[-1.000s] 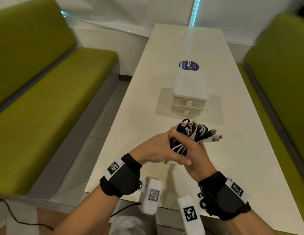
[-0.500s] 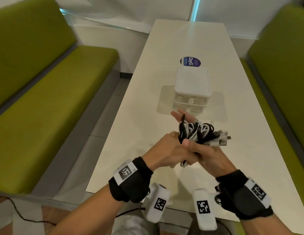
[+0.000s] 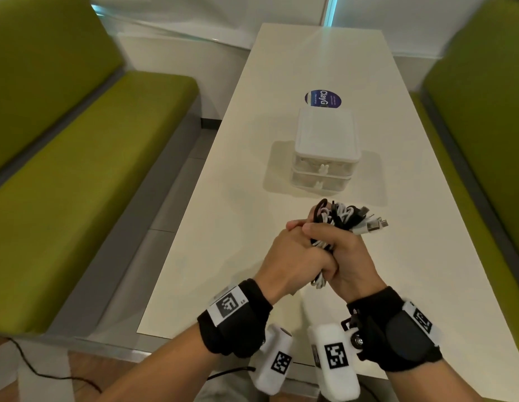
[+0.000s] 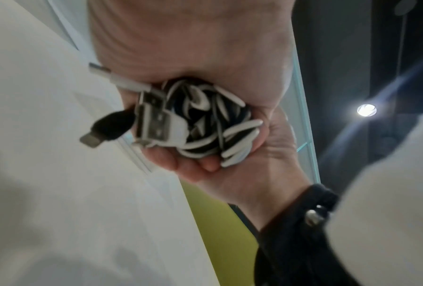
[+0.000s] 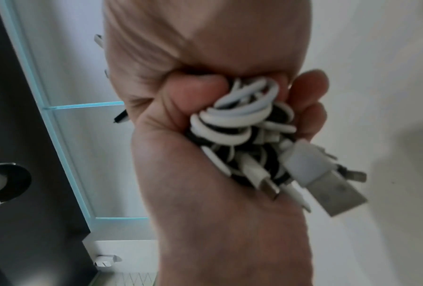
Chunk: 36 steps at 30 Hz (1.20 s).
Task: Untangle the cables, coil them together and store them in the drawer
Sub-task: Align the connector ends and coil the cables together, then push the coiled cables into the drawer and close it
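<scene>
From the head view, both hands clasped a bundle of black and white USB cables above the table, the left hand and right hand each in a tight grip around it, short of the closed drawer unit. The left wrist view showed plugs jutting from the clasped coils. The right wrist view showed fingers curled over the loops.
</scene>
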### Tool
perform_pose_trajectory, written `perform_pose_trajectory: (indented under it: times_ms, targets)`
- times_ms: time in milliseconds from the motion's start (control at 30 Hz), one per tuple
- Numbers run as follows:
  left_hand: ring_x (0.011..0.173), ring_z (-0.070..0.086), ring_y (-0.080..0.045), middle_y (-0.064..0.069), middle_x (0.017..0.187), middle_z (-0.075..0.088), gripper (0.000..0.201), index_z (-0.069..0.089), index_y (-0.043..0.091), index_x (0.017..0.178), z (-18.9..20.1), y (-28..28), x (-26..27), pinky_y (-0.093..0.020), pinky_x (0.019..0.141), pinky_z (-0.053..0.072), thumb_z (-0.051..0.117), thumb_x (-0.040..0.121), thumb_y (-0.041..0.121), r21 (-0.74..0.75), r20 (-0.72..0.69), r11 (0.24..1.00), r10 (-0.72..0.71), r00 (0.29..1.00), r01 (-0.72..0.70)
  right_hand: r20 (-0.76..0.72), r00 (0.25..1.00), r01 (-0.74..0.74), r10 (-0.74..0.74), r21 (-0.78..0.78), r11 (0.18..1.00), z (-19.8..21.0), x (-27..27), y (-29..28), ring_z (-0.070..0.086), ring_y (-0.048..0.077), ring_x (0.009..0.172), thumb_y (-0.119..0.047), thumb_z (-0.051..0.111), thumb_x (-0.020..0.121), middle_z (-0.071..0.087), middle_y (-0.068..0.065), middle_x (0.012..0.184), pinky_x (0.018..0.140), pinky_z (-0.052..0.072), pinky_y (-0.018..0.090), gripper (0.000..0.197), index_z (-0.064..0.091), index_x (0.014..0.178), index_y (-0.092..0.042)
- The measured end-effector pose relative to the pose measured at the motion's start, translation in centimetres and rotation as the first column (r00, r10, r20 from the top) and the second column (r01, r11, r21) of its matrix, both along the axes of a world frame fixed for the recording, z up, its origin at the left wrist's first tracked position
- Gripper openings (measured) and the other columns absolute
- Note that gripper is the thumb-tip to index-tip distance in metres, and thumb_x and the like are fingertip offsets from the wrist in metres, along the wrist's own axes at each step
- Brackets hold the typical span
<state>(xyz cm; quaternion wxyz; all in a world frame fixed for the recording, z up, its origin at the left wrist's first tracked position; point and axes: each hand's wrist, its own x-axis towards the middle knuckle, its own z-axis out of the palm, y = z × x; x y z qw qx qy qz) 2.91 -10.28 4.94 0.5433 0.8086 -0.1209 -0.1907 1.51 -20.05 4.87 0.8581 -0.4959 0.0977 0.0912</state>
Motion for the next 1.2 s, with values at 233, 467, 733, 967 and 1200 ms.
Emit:
perform_pose_trajectory:
  times_ms: [233, 467, 733, 967, 1200]
  targets:
    - [0.063, 0.066, -0.027, -0.007, 0.05, 0.061, 0.002, 0.051, 0.013, 0.039, -1.1, -0.8, 1.3, -0.047, 0.065, 0.054, 0.052, 0.04, 0.013, -0.066, -0.034, 0.998, 0.003, 0.999, -0.005, -0.115, 0.977, 0.185, -0.181, 0.024, 0.982, -0.9, 1.4, 0.1, 0.071, 0.025, 0.09, -0.008, 0.062, 0.064, 0.064, 0.025, 0.096, 0.071, 0.058, 0.03, 0.052, 0.051, 0.105, 0.023]
    - [0.073, 0.066, -0.03, -0.012, 0.064, 0.068, 0.008, 0.057, 0.009, 0.05, -0.6, -1.6, 3.8, -0.048, 0.066, 0.053, 0.054, 0.043, 0.012, -0.068, -0.052, 0.996, -0.063, 0.997, 0.059, -0.005, 0.998, 0.068, -0.069, -0.059, 0.996, -0.7, 3.0, -1.7, 0.062, 0.013, 0.117, -0.014, 0.065, 0.078, 0.07, 0.005, 0.12, 0.096, 0.049, 0.03, 0.034, 0.072, 0.111, -0.015]
    - [0.08, 0.066, -0.022, -0.004, 0.084, 0.071, 0.03, 0.065, 0.021, 0.084, -0.6, -2.8, 6.8, -0.045, 0.075, 0.054, 0.064, 0.058, 0.036, 0.076, -0.126, 0.956, -0.271, 0.954, 0.282, -0.127, 0.99, 0.041, -0.06, -0.151, 0.988, 0.6, 5.2, -3.9, 0.067, 0.019, 0.108, -0.01, 0.057, 0.087, 0.073, 0.006, 0.111, 0.08, 0.054, 0.033, 0.018, 0.071, 0.084, 0.001]
    - [0.113, 0.059, -0.005, 0.01, 0.126, 0.064, 0.064, 0.065, 0.028, 0.123, -1.1, 1.0, 10.0, -0.032, 0.103, 0.044, 0.053, 0.079, 0.074, 0.182, -0.09, 0.952, -0.233, 0.968, 0.246, -0.121, 0.951, 0.275, -0.283, -0.08, 0.958, 0.3, 7.5, -6.8, 0.065, 0.027, 0.067, -0.003, 0.056, 0.086, 0.065, 0.01, 0.065, 0.07, 0.052, 0.042, 0.023, 0.058, 0.064, -0.006]
    - [0.114, 0.058, -0.027, -0.004, 0.132, 0.054, 0.054, 0.04, 0.025, 0.144, -4.1, -3.1, 11.9, -0.039, 0.093, 0.049, 0.059, 0.093, 0.031, 0.541, 0.341, 0.841, -0.193, 0.92, -0.024, 0.1, 0.975, 0.222, -0.198, -0.454, 0.863, 2.4, 10.3, -7.7, 0.058, 0.029, 0.051, 0.001, 0.062, 0.08, 0.054, 0.014, 0.06, 0.056, 0.051, 0.038, 0.008, 0.066, 0.087, -0.002]
